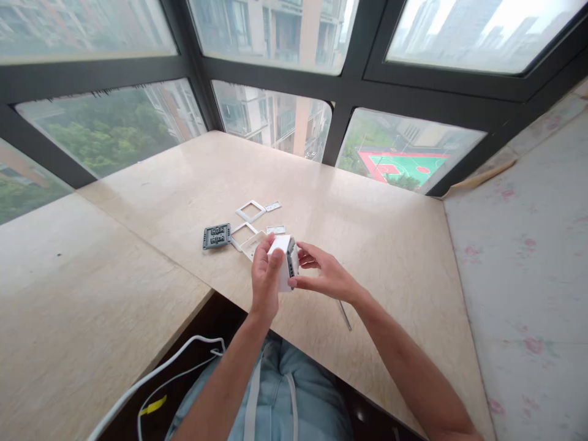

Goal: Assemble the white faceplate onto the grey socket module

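Over the worktop, my left hand is closed around a white square wall box, thumb on its near side. A switch or socket module with a dark grey edge sits against the box's right side. My right hand has thumb and fingertips closed on this module; its front face is mostly hidden by the fingers. Just beyond my hands, a shallow white box lies partly behind my left hand. Whether the module is fixed to the wall box, I cannot tell.
On the stone worktop lie a grey module, white square frames and small white plates. A thin metal rod lies under my right forearm. White cables hang below the edge. Windows stand behind.
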Tool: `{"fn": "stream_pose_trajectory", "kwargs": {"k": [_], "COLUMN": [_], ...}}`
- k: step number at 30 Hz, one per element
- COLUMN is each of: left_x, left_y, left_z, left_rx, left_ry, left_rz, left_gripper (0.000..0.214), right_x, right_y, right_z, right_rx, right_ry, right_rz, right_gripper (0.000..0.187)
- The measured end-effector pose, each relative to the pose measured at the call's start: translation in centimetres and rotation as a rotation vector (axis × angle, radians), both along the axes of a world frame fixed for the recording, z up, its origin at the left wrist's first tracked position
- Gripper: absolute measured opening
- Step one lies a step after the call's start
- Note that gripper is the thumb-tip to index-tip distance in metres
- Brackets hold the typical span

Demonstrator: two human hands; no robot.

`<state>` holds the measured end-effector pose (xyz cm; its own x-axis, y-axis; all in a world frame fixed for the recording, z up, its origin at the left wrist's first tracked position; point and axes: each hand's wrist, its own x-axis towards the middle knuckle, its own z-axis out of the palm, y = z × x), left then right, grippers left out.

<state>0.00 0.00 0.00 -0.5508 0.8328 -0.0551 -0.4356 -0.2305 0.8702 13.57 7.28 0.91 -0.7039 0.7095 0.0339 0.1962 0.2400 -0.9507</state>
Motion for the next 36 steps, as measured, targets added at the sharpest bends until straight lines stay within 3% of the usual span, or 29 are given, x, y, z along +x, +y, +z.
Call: {"fn": "stream_pose_trajectory", "kwargs": {"k": [7,16,25,36], "left_x": [-0.1,-0.3,0.1,-0.3], "left_y": [-0.1,-0.1,0.0,0.1], "left_z": [0.1,-0.4,-0.6,-0.7], "left_rx": [-0.011,-0.053,-0.09,-0.099], "left_ry": [-0.032,-0.074,-0.056,-0.044], "left_rz": [-0.02,-0.032,-0.062,0.018], "left_gripper": [0.067,0.065,0.068,0.065], "right_x": [0.0,0.0,-0.3,0.1], "right_y": [0.0,0.0,-0.6,0.1], "right_z": [0.0,0.0,-1.2,-0.2], "right_rx": [-0.008,0.087,0.11,0.091], "right_ry": [-0.008,-0.024,-0.058,0.057], "right_rz": [-0.002,0.071,0.019,-0.121], "right_gripper": [0.085,0.067,0.1,0.098]}}
